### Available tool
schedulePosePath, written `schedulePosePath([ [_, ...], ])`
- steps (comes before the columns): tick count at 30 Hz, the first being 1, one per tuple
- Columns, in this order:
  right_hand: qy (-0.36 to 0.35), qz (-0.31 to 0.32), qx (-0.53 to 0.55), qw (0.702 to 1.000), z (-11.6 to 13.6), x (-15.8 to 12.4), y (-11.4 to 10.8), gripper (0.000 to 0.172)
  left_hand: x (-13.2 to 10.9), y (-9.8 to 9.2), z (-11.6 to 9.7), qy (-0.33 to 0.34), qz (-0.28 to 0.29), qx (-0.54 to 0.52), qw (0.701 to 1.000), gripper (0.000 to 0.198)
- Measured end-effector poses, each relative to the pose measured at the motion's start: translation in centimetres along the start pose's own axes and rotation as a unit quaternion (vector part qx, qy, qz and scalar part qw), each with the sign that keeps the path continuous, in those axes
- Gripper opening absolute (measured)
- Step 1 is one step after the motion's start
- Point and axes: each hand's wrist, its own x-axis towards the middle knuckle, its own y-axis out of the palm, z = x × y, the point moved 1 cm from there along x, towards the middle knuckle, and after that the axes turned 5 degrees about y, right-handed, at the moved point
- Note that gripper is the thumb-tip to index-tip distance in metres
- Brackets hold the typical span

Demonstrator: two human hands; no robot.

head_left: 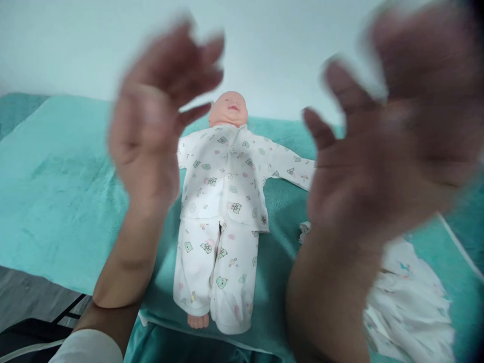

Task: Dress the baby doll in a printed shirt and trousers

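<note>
A baby doll (229,108) lies on its back on a teal blanket (71,186), its head at the far side. It wears a white printed shirt (227,176), fastened down the front, and matching trousers (232,282). One bare foot (198,320) shows below a trouser leg; the other foot is hidden. Raised above the doll's side at left, my left hand (151,116) is blurred, its loosely bent fingers apart and nothing in them. My right hand (381,146), held up on the other side, has its fingers spread and holds nothing. It covers the end of one shirt sleeve.
Crumpled white printed cloth (412,302) lies on the blanket at the lower right, partly behind my right forearm. A pale wall (280,55) rises behind the doll. Dark grey floor (26,292) and a black object (30,335) show at the lower left.
</note>
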Motion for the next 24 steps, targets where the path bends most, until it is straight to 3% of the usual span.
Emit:
schedulePosePath([
  [2,-0.03,-0.007,0.013,0.999,-2.4,0.4,1.1,0.036,0.3,0.8,2.7,-0.027,0.067,0.069,0.995,0.022],
  [5,-0.033,0.051,-0.099,0.993,-7.1,0.7,2.5,0.035,-0.4,1.5,6.3,-0.09,0.139,0.198,0.966,0.019],
  [9,0.006,0.102,-0.16,0.982,-11.2,0.4,2.9,0.036,-1.6,1.7,8.3,-0.072,0.177,0.263,0.946,0.012],
  [14,0.027,0.137,-0.128,0.982,-11.6,0.7,2.9,0.045,-2.0,1.3,9.0,-0.096,0.146,0.268,0.947,0.017],
  [18,-0.005,0.16,-0.146,0.976,-11.5,1.2,3.4,0.036,-2.0,1.0,9.2,-0.075,0.165,0.269,0.946,0.011],
  [24,0.028,0.126,-0.145,0.981,-11.1,0.9,3.6,0.021,-2.0,1.0,9.0,-0.093,0.173,0.261,0.945,0.01],
])
